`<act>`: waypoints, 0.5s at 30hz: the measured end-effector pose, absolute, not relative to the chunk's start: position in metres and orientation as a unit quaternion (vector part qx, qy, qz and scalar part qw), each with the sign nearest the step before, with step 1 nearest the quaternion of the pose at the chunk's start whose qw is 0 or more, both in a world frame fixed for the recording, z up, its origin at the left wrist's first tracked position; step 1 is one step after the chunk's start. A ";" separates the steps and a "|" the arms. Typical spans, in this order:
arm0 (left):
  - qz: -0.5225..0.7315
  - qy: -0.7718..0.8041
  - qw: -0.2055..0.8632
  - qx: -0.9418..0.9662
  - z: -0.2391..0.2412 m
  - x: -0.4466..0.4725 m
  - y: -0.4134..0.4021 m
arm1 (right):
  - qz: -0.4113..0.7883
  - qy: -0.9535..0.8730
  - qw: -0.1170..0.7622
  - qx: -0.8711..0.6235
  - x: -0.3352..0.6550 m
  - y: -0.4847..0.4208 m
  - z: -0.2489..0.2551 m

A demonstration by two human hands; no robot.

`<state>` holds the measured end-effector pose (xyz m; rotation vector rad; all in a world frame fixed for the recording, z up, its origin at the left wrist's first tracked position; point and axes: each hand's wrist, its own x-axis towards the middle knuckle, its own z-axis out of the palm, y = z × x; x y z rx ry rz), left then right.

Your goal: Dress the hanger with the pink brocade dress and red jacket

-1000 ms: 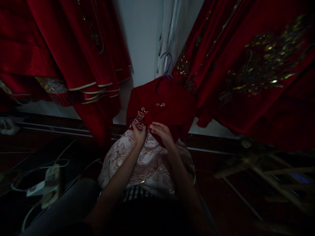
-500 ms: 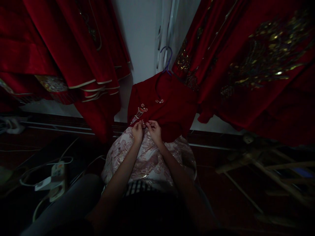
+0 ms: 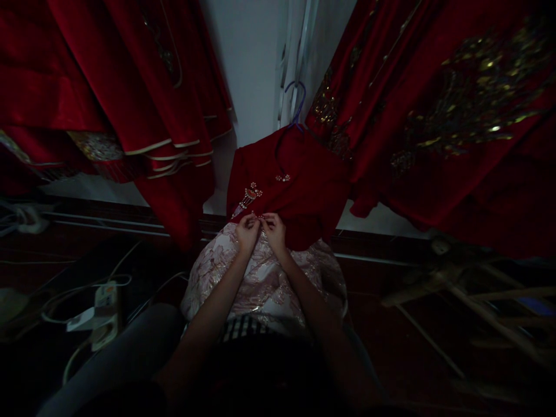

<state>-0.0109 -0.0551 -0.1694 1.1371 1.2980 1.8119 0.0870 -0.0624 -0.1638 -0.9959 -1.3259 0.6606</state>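
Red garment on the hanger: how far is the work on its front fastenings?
Looks done: the upper beaded clasp on the red garment seems closed. In hand: left hand and right hand pinch a beaded piece at the front edge. Remaining: anything lower is hidden by the hands.

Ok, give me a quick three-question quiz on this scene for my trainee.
1. True or false: the left hand and the right hand both pinch the lower edge of the garment.
2. What colour is the hanger? A green, B purple, C white.
3. Fill in: the power strip lies on the person's ____ side.
Key: 1 true; 2 B; 3 left.
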 end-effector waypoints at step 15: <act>0.654 0.528 0.239 0.486 -0.176 -0.012 -0.056 | 0.236 -0.597 0.614 -0.458 0.087 -0.063 -0.166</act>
